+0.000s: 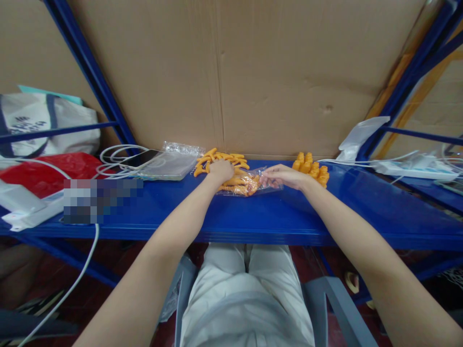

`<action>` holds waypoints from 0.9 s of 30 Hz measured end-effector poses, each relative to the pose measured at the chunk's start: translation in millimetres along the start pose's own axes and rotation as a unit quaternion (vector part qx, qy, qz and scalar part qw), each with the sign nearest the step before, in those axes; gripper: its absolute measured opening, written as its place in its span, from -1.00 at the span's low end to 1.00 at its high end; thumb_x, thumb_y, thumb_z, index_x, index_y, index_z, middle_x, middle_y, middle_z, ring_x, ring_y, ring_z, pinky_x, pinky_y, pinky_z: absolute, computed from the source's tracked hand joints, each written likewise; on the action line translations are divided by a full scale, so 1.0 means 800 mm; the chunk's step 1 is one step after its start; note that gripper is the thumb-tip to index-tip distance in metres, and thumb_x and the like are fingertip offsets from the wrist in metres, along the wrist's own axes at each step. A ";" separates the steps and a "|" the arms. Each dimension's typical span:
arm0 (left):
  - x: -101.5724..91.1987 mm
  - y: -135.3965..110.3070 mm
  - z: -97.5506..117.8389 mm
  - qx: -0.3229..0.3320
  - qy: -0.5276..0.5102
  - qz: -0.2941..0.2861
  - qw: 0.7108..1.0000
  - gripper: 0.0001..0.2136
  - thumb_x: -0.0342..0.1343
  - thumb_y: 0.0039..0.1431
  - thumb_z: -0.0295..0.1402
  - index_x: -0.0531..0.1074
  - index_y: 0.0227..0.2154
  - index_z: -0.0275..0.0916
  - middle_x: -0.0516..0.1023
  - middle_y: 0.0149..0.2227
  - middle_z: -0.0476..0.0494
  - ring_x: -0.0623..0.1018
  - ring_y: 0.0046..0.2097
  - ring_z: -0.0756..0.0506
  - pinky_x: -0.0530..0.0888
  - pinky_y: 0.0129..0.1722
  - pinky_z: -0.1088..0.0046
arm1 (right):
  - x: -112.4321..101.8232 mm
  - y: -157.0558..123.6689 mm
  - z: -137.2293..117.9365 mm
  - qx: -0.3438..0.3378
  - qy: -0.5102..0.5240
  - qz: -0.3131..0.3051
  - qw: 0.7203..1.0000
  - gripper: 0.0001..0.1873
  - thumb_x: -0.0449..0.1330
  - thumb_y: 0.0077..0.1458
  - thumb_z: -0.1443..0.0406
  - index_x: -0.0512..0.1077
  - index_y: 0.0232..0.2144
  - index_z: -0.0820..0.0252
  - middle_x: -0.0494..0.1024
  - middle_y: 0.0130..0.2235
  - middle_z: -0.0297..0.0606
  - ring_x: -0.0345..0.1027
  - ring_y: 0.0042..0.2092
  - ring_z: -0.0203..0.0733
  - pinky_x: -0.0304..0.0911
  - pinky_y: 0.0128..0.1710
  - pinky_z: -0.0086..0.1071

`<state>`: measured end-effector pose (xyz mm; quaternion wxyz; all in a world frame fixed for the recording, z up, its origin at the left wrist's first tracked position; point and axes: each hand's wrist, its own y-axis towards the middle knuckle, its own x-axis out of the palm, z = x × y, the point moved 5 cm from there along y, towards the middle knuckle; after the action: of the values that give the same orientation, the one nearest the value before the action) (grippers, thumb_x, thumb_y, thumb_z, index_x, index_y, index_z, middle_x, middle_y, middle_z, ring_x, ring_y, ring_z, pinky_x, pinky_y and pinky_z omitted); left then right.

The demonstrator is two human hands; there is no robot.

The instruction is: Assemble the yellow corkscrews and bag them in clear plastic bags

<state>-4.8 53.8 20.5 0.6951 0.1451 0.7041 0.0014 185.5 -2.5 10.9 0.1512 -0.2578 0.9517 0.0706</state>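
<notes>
The left hand is bent down over the pile of orange pieces, its fingertips out of sight, so I cannot tell whether it grips any; the right hand has its fingers drawn together on the right end of the clear bag, pinching the plastic. The bag lies on the blue table between the hands, crinkled and shiny, with orange pieces inside; another orange cluster sits just beyond the right wrist.
</notes>
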 end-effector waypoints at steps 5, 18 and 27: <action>-0.013 -0.008 0.005 0.003 -0.030 0.043 0.999 -0.62 -0.10 0.34 -0.39 0.53 0.05 -0.40 0.55 0.10 -0.44 0.52 0.16 -0.32 0.45 0.13 0.17 | -0.002 0.003 0.004 0.006 -0.076 0.032 0.997 -0.73 0.43 -0.19 0.13 0.54 -0.55 0.21 0.53 -0.52 -0.36 0.30 -0.46 -0.35 0.15 -0.42 -0.44; -0.001 0.006 0.016 0.102 -0.127 0.027 0.986 -0.70 0.01 0.28 -0.37 0.62 -0.10 -0.23 0.65 -0.04 -0.22 0.56 0.06 -0.21 0.43 0.10 0.31 | -0.053 0.006 0.007 -0.020 -0.310 0.279 0.909 -0.87 0.28 -0.03 0.32 0.47 -0.58 0.15 0.56 -0.42 -0.27 0.41 -0.24 -0.11 0.24 -0.15 -0.28; -0.015 0.000 0.021 0.081 -0.099 0.074 0.989 -0.66 -0.06 0.33 -0.32 0.61 -0.11 -0.31 0.65 -0.04 -0.31 0.59 0.03 -0.24 0.45 0.06 0.32 | -0.059 -0.003 0.001 -0.017 -0.430 0.393 0.812 -0.92 0.22 0.12 0.27 0.48 -0.31 0.15 0.53 -0.07 -0.08 0.35 0.04 0.12 0.22 0.02 -0.02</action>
<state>11.5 47.8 31.5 0.7455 0.2515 0.6169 -0.0187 225.6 17.5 25.6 0.4998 0.1927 0.8084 0.2441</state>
